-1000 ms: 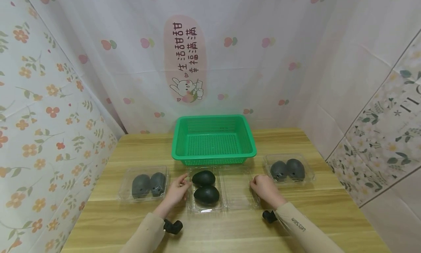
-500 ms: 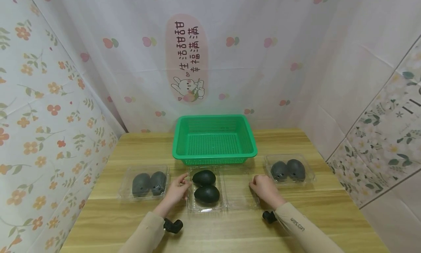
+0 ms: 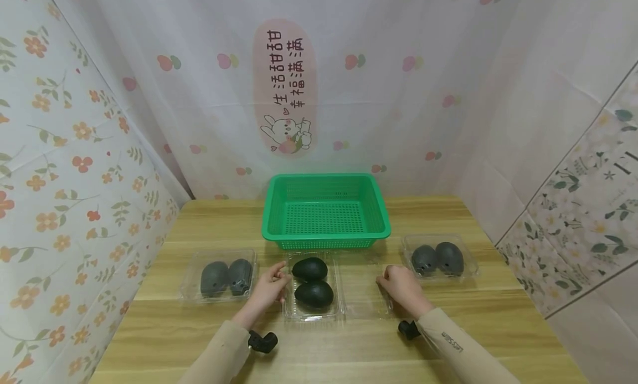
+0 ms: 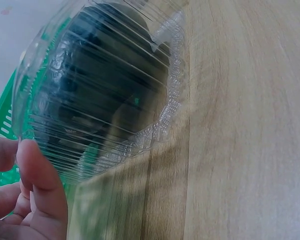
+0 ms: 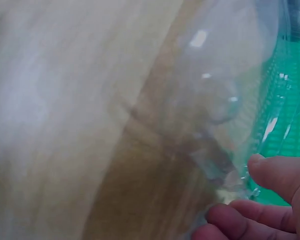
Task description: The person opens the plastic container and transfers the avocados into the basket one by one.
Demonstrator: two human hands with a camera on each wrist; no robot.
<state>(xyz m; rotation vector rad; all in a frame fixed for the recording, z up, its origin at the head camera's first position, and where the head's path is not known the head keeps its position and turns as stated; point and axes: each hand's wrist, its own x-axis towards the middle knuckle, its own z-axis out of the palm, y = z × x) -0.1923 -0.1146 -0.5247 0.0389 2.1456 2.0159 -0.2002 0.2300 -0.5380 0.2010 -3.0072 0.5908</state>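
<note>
An open clear plastic clamshell box (image 3: 310,317) lies in the middle of the table, its lid (image 3: 363,288) folded out to the right. Inside the base are two dark green avocados, a far one (image 3: 310,269) and a near one (image 3: 314,294). My left hand (image 3: 268,288) is at the base's left edge, and in the left wrist view its thumb (image 4: 37,162) and forefinger pinch the rim. At the lid's outer edge is my right hand (image 3: 402,287). The right wrist view has its thumb (image 5: 277,172) and curled fingers gripping the clear plastic edge.
Behind the clamshell stands a green perforated basket (image 3: 326,243). Closed clear boxes, each with two dark avocados, sit on both sides: a left box (image 3: 191,287) beyond my left hand and a right box (image 3: 467,265) beyond my right. Patterned curtains surround the wooden table (image 3: 339,356).
My right hand has shifted very slightly left at the lid's edge. The left hand and the avocados keep their places; the head view has drifted a little.
</note>
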